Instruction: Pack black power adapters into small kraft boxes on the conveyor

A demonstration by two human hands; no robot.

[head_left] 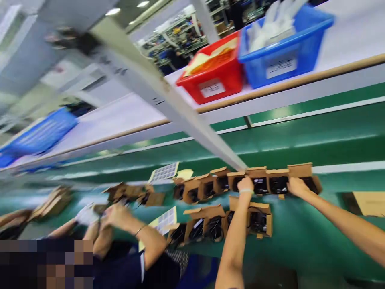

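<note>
A back row of small open cardboard boxes (pixel 207 188) stands on the green tabletop, each with black items, some with cables, inside. My left hand (pixel 246 184), a pale band at its wrist, is curled over the middle of that row; its fingertips are hidden among the boxes. Farther right, my right hand (pixel 296 186) has its fingers pressed together at the front edge of the rightmost box (pixel 315 184). What either hand grips is hidden. In front lies a second row with a black cable bundle (pixel 214 228) in one box; my left forearm crosses it.
To the left, a co-worker's hands (pixel 116 216) and a gloved hand (pixel 87 214) work near more boxes. Label sheets (pixel 165 171) lie by the rows. A slanting post (pixel 180 108) rises behind them. Above, a shelf holds a red bin (pixel 212 86) and a blue bin (pixel 282 60).
</note>
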